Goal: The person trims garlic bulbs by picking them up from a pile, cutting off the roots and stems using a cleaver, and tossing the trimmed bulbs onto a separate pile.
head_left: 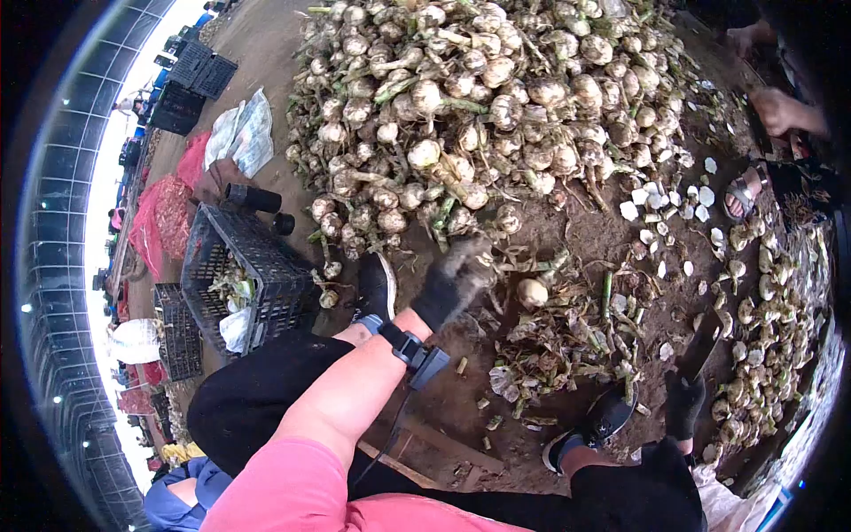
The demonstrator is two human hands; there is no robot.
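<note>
Just off the heap [510, 97], bulb [532, 293]: by dry leaves [551, 350].
Left hand [455, 282]: beside the heap, blurred; I can't tell its grip.
Right hand [684, 406]: closed round a knife [700, 348], well off the heap.
Risk: bulb rolling, if I nudge it.

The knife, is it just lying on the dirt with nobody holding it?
No, the right hand is closed around one end of the knife, and the rest sticks out.
</note>
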